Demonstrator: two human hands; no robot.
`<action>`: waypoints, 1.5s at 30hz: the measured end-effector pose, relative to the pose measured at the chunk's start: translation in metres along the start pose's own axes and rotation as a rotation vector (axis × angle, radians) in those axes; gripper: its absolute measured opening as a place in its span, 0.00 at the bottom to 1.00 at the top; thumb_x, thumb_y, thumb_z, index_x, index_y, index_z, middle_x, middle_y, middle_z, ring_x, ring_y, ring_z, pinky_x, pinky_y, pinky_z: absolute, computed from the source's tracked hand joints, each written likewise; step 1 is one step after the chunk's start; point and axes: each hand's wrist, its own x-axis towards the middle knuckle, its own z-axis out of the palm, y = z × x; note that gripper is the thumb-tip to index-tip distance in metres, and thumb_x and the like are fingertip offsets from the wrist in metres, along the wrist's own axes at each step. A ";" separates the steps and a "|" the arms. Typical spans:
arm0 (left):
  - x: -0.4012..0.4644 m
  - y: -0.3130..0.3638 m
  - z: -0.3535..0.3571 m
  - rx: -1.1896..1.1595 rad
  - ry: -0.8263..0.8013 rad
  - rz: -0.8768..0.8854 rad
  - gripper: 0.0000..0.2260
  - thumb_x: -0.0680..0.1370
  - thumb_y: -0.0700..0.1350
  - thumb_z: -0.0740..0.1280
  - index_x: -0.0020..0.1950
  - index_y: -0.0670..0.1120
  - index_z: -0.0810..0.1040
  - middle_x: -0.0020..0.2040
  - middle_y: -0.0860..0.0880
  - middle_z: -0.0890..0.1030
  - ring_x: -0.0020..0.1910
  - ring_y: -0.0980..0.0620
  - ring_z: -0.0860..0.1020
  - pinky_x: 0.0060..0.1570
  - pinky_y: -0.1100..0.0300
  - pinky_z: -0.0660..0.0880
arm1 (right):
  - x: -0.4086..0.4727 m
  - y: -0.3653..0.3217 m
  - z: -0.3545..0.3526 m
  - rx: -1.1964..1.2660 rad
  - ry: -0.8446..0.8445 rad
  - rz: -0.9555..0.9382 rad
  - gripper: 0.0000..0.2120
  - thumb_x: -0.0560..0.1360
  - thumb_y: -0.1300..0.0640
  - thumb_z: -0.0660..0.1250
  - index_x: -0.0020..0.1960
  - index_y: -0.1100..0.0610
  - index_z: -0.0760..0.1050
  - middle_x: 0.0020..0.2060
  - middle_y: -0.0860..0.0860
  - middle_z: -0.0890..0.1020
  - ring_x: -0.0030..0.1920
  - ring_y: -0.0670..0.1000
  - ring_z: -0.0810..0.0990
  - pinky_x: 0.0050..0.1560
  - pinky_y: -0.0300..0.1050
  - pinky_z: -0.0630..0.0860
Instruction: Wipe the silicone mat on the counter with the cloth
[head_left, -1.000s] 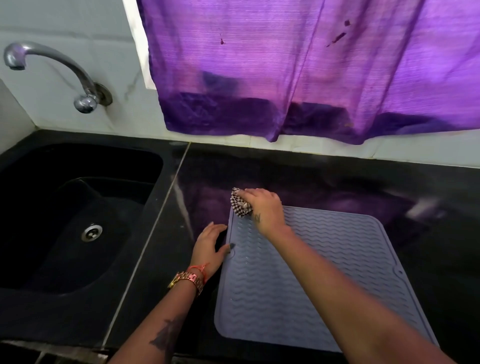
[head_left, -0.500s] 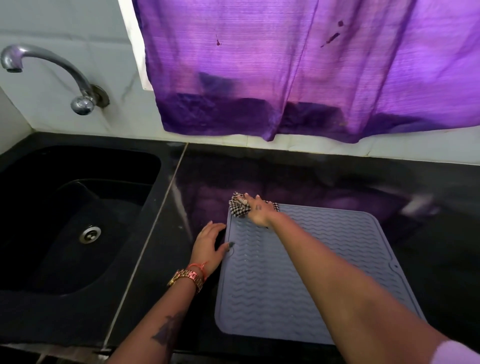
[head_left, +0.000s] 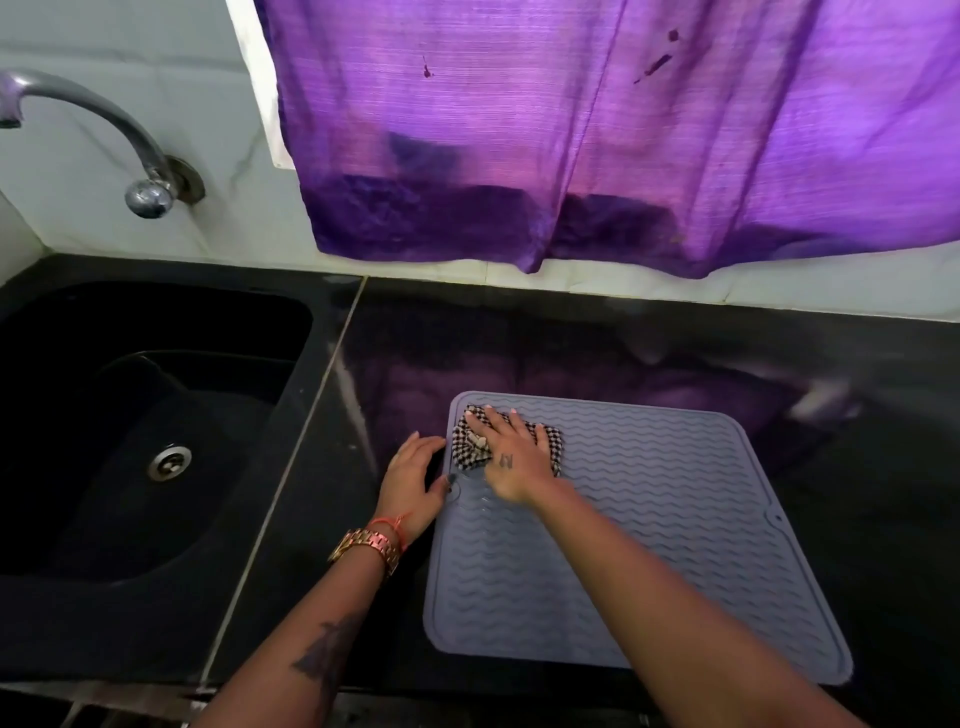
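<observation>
Right hand (head_left: 511, 457): fingers spread flat, pressing one checked cloth (head_left: 470, 444) onto one grey silicone mat (head_left: 649, 519). Left hand (head_left: 413, 480): fingers relaxed on tabletop (head_left: 571, 343), thumb seemingly touching mat edge.

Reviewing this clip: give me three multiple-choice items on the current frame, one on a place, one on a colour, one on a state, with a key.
1. Where on the silicone mat does the cloth lie?
A. far left corner
B. near right corner
C. off the mat

2. What colour is the curtain?
A. green
B. purple
C. white

3. How is the right hand on the cloth?
A. spread flat, pressing it
B. lifted clear
C. in the sink

Key: A, the cloth sits by the mat's far left corner; B, the fabric is purple; A, straight fingers lie across the cloth.
</observation>
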 end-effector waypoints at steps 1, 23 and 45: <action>-0.001 0.001 -0.001 -0.005 -0.010 -0.001 0.21 0.75 0.39 0.66 0.68 0.43 0.69 0.69 0.46 0.70 0.74 0.48 0.59 0.72 0.57 0.54 | 0.001 0.000 -0.006 0.043 -0.037 -0.002 0.34 0.76 0.63 0.56 0.76 0.42 0.49 0.77 0.46 0.46 0.77 0.52 0.42 0.73 0.58 0.37; -0.002 0.002 -0.009 -0.047 -0.047 -0.002 0.20 0.74 0.35 0.65 0.66 0.42 0.71 0.68 0.44 0.71 0.74 0.46 0.59 0.73 0.54 0.56 | -0.103 -0.013 0.030 0.066 0.133 -0.067 0.33 0.73 0.64 0.60 0.75 0.48 0.55 0.76 0.50 0.58 0.76 0.55 0.56 0.76 0.53 0.49; -0.003 0.001 -0.010 -0.036 -0.075 0.002 0.19 0.74 0.36 0.65 0.66 0.42 0.71 0.68 0.44 0.71 0.74 0.46 0.59 0.73 0.52 0.56 | -0.140 -0.023 0.053 -0.038 -0.074 -0.157 0.34 0.77 0.54 0.59 0.74 0.36 0.43 0.76 0.39 0.39 0.76 0.51 0.34 0.69 0.61 0.28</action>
